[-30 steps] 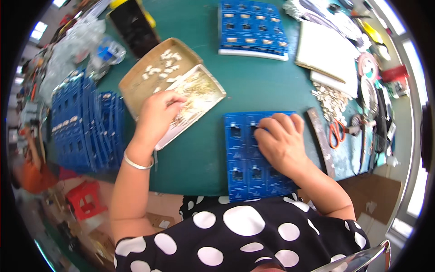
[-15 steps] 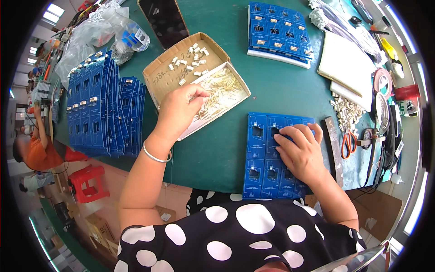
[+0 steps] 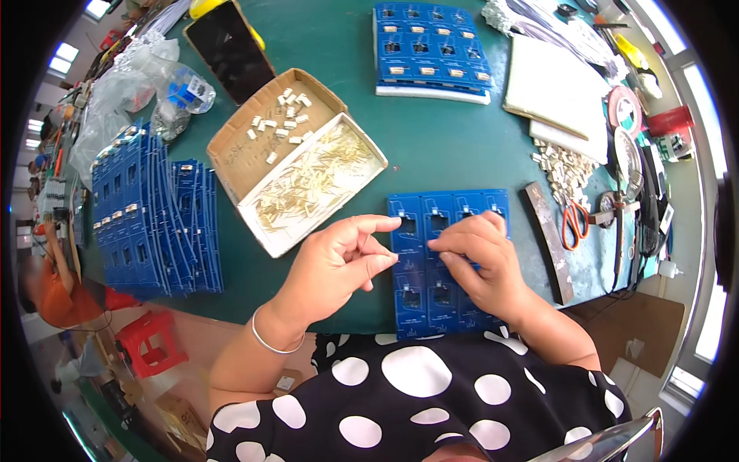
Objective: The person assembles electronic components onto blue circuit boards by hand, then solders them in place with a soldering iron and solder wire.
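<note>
A blue circuit board panel (image 3: 410, 271) with rows of square cutouts lies flat on the table in front of me. At its left edge is my left hand (image 3: 332, 266), thumb and forefinger stretched toward the board with a gap between them and the other fingers curled. My right hand (image 3: 489, 266) rests over the board's middle, its thumb and bent fingers drawn together; whatever is between them is too small to make out. Beyond my left hand sits a shallow white box (image 3: 279, 245) of thin gold-coloured pins (image 3: 315, 177). Small white connectors (image 3: 291, 112) lie in its brown lid (image 3: 231, 158).
Blue boards (image 3: 138, 223) stand stacked on edge at left; more boards (image 3: 431, 50) lie on white foam at the back. A dark phone (image 3: 229, 52) leans behind the box. Right are a metal bar (image 3: 548, 242), orange-handled scissors (image 3: 571, 227) and a connector pile (image 3: 566, 169).
My left hand has come from the pin box to the board's left edge, its thumb and forefinger parting. My right hand's fingers have drawn together over the board. The whole view has shifted.
</note>
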Tool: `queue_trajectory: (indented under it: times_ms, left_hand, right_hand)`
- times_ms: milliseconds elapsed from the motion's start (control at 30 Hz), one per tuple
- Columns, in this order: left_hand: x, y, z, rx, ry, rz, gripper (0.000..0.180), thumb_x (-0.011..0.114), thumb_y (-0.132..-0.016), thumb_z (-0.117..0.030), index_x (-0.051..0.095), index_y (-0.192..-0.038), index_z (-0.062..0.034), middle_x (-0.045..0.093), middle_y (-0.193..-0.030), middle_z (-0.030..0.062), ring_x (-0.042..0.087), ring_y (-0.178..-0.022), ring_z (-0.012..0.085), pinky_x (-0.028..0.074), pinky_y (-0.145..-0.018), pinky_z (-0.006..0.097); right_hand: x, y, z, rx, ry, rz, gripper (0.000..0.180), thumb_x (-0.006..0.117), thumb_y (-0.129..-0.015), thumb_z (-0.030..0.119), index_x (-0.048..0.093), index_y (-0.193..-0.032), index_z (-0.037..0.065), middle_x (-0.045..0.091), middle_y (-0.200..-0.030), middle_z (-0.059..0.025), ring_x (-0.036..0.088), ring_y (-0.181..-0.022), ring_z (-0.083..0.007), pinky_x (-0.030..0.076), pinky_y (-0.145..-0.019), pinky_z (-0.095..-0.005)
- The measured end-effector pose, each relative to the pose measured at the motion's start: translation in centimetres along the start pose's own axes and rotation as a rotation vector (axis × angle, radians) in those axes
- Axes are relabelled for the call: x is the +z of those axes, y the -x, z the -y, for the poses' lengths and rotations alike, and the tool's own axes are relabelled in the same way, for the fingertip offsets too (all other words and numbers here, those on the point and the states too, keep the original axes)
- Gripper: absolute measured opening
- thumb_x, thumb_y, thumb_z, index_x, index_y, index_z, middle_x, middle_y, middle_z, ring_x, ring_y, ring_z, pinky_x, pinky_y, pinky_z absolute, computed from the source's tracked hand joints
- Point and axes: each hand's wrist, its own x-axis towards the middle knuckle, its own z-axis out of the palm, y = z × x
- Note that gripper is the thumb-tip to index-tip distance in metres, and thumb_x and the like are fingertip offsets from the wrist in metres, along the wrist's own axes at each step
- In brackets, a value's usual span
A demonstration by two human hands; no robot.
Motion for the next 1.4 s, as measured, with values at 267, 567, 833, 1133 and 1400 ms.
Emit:
queue_trajectory:
  times_ms: [267,567,833,1133,1400]
  left_hand:
    - [2.5,-0.5,0.4,0.025,-0.215,0.006,0.054,0.070,-0.085,0.002,0.053,-0.135,-0.0096,0.070,-0.079,0.0063,0.060,-0.063,0.0078,0.049,-0.059,0.024]
    - [3.3,-0.4,0.9,0.182,-0.429,-0.017,0.053,0.071,-0.083,0.002,0.055,-0.132,-0.0099,0.070,-0.078,0.0078,0.063,-0.062,0.0111,0.050,-0.060,0.025]
    - [3.6,-0.8,1.2,0.120,-0.318,-0.026,0.046,0.071,-0.083,0.000,0.059,-0.127,-0.0084,0.070,-0.079,0.0068,0.062,-0.061,0.0095,0.050,-0.059,0.025]
    - [2.7,-1.0,2.7,0.090,-0.152,-0.068,0.022,0.069,-0.088,-0.001,0.070,-0.110,-0.0046,0.072,-0.087,0.0071,0.062,-0.068,0.0067,0.052,-0.056,0.021]
    - [2.5,-1.1,3.8,0.134,-0.010,-0.088,0.016,0.067,-0.090,0.001,0.070,-0.105,-0.0016,0.071,-0.089,0.0070,0.062,-0.070,0.0066,0.052,-0.058,0.021]
  right_hand:
    - [0.9,0.0,0.6,0.180,-0.169,0.139,0.012,0.067,-0.085,0.006,0.069,-0.096,0.010,0.066,-0.092,-0.0007,0.060,-0.091,-0.0186,0.035,-0.089,-0.0341]
    - [1.8,0.4,0.4,0.148,-0.197,0.133,0.004,0.067,-0.086,0.012,0.064,-0.087,0.013,0.062,-0.085,0.0007,0.055,-0.083,-0.0201,0.032,-0.085,-0.0379]
    - [1.5,0.6,0.0,0.118,-0.094,0.074,0.006,0.066,-0.086,0.011,0.061,-0.087,0.011,0.060,-0.087,-0.0010,0.055,-0.086,-0.0217,0.033,-0.085,-0.0390]
    - [0.2,-0.5,-3.2,0.161,0.136,-0.021,0.007,0.069,-0.083,0.014,0.065,-0.087,0.009,0.057,-0.104,-0.0023,0.053,-0.099,-0.0229,0.035,-0.089,-0.0388]
    - [0.6,-0.5,-3.0,0.125,0.219,-0.010,0.008,0.069,-0.082,0.012,0.064,-0.087,0.009,0.056,-0.103,-0.0021,0.053,-0.097,-0.0225,0.035,-0.088,-0.0383]
